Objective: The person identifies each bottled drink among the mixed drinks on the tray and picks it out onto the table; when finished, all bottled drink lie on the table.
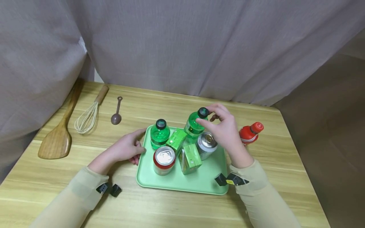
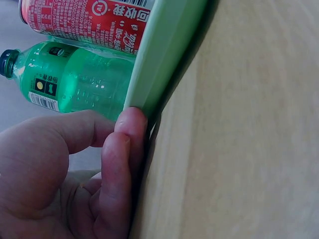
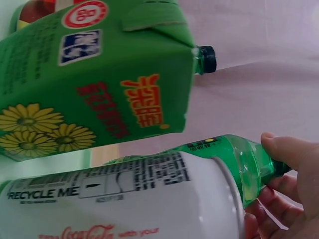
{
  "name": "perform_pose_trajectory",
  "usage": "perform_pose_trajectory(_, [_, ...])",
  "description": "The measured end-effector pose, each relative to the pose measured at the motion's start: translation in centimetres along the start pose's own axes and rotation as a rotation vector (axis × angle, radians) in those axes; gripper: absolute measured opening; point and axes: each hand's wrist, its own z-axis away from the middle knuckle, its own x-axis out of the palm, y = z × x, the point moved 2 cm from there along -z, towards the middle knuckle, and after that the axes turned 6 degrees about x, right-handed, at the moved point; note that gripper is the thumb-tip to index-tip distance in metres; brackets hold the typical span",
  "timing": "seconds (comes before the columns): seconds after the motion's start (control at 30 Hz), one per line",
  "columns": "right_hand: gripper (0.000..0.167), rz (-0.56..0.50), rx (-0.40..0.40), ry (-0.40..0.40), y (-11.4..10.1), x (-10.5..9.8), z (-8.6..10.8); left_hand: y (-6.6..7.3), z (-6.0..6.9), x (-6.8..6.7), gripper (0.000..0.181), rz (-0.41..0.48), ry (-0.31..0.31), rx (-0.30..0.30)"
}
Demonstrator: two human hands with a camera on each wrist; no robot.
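Note:
My right hand [image 1: 225,126] grips a green plastic bottle [image 1: 191,127] just below its black cap, thumb on one side and fingers on the other. That bottle is at the back of the light green tray [image 1: 211,180]; whether its base touches the tray is hidden. At the tray's left rim, my left hand [image 1: 128,147] holds the edge, its fingertips [image 2: 130,124] against the rim. On the tray stand a second green bottle [image 1: 159,135], a red can [image 1: 164,161], a white can [image 1: 206,145] and two green drink cartons, one front [image 1: 190,159] and one behind [image 1: 176,138].
Right of the tray is a red-capped red bottle [image 1: 251,133], partly behind my right wrist. A wooden spatula [image 1: 57,142], a whisk [image 1: 89,114] and a brown measuring spoon [image 1: 116,117] lie at the table's left. Grey curtain [image 1: 176,47] hangs along the back edge.

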Motion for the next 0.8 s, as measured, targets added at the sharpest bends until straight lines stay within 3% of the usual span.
perform_pose_trajectory(0.37, [0.024,-0.085,-0.018,0.107,0.1,-2.4,-0.6,0.2,0.1,-0.1,0.092,-0.004,-0.002,-0.004])
perform_pose_trajectory(0.8, [0.026,0.02,0.021,0.157,1.6,-4.4,0.5,0.2,0.1,0.0,0.092,0.004,-0.004,-0.003])
